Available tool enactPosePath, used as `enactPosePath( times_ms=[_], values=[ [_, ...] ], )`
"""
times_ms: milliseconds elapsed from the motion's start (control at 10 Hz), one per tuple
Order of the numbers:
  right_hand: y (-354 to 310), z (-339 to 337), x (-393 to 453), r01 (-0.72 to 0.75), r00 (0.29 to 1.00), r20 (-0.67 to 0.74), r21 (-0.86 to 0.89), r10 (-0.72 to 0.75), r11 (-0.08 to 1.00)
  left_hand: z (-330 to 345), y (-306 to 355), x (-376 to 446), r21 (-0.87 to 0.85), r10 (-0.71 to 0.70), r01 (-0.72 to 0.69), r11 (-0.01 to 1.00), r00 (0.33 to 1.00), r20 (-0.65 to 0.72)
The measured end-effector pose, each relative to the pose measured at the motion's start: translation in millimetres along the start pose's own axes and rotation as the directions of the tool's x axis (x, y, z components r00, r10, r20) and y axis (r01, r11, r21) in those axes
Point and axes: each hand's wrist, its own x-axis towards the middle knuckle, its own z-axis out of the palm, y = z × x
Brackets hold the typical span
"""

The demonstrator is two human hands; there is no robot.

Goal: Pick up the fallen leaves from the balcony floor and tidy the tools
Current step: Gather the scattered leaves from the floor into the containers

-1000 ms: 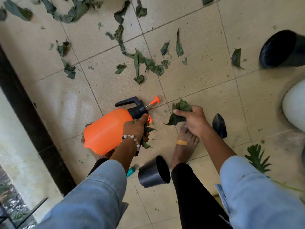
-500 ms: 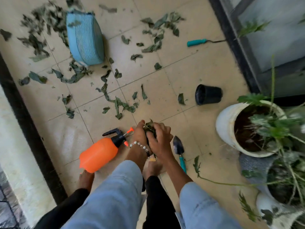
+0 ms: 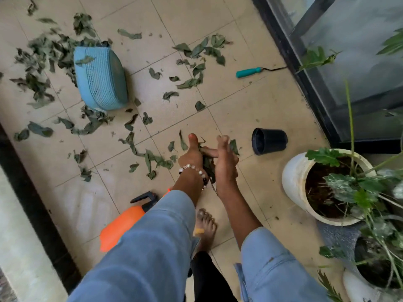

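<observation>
The person wears a light blue denim shirt, and its loose sleeves are pushed up so that both forearms are bare; the right sleeve (image 3: 277,267) shows a small dark mark and an open cuff edge, and the left sleeve (image 3: 144,249) is wide and a little faded. On the wrist of the left hand (image 3: 190,154) there is a bracelet (image 3: 194,170) of pale pearl-like beads with some dark beads, while the right hand (image 3: 225,159) wears nothing. Lower down a black trouser leg (image 3: 209,277) is visible, and the bare foot (image 3: 205,227) carries a small yellow-orange plaster.
</observation>
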Motion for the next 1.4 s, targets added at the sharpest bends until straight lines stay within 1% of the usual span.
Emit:
enactPosePath(
  times_ms=[100, 200, 300, 400, 500, 600, 700, 800, 900, 1000, 1100, 1200, 1300, 1400],
  values=[
    [20.5, 2.3, 65.0, -0.13, 0.939, -0.22, 0.485, 0.264, 0.865, 10.5, 9.7, 54.7, 0.101, 0.061, -0.051, 0.994, 0.993, -0.1],
    [54.1, -7.8, 123.5, -0.18, 0.899, -0.347, 0.264, 0.268, 0.948, 0.6, 14.0, 105.8, 0.156, 0.079, -0.059, 0.986, 0.989, -0.126],
    [125.8, -21.1, 214.6, -0.187, 0.96, -0.277, -0.529, 0.039, 0.828, -28.7, -1.3, 214.2, 0.357, 0.084, -0.016, 0.934, 0.981, -0.175],
    [167.6, -20.4, 262.1, -0.149, 0.982, -0.186, -0.793, -0.002, 0.591, -56.8, -62.0, 319.6, 0.289, 0.253, -0.21, 0.934, 0.96, -0.12],
    [213.4, 0.0, 294.4, -0.147, 0.936, -0.222, -0.952, -0.273, 0.27, -68.0, -80.5, 347.8, 0.615, 0.501, -0.411, 0.673, 0.865, 0.03],
    [226.1, 11.1, 291.9, -0.08, 0.873, -0.18, -0.969, -0.453, 0.233, -73.5, -113.1, 371.2, 0.793, 0.616, -0.417, 0.443, 0.785, 0.069],
    [201.0, 16.3, 278.6, 0.04, 0.947, -0.173, -0.776, -0.272, 0.63, -104.1, -100.6, 480.8, 0.489, 0.398, -0.315, 0.814, 0.915, -0.072],
    [160.3, 26.0, 248.7, -0.099, 0.993, -0.088, -0.231, 0.081, 0.968, -97.3, -64.6, 429.9, -0.005, 0.002, -0.003, 1.0, 0.994, -0.107],
    [84.2, 44.0, 176.1, -0.333, 0.943, 0.158, 0.495, 0.294, 0.803, -49.3, 35.9, 231.4, -0.219, -0.08, 0.04, 0.975, 0.981, -0.179],
    [26.2, 46.5, 119.9, -0.437, 0.897, 0.253, 0.626, 0.362, 0.646, -26.6, 65.9, 132.0, -0.264, -0.106, 0.081, 0.961, 0.991, -0.082],
    [-70.0, 48.0, 38.9, -0.422, 0.895, 0.243, 0.732, 0.374, 0.535, -14.8, 102.2, 22.3, -0.35, -0.16, 0.146, 0.925, 0.987, -0.01],
    [-136.9, 48.1, -10.7, -0.341, 0.928, 0.202, 0.799, 0.313, 0.495, -11.7, 134.4, -42.7, -0.26, -0.009, 0.012, 0.965, 1.0, 0.011],
    [-210.8, 51.7, -49.1, -0.242, 0.958, 0.101, 0.789, 0.268, 0.565, -2.7, 178.4, -102.7, -0.175, 0.194, -0.196, 0.965, 0.981, -0.03],
    [-270.9, 54.6, -84.8, -0.181, 0.978, 0.067, 0.751, 0.199, 0.635, -3.5, 222.5, -171.6, -0.145, 0.283, -0.279, 0.949, 0.959, 0.013]
  ],
)
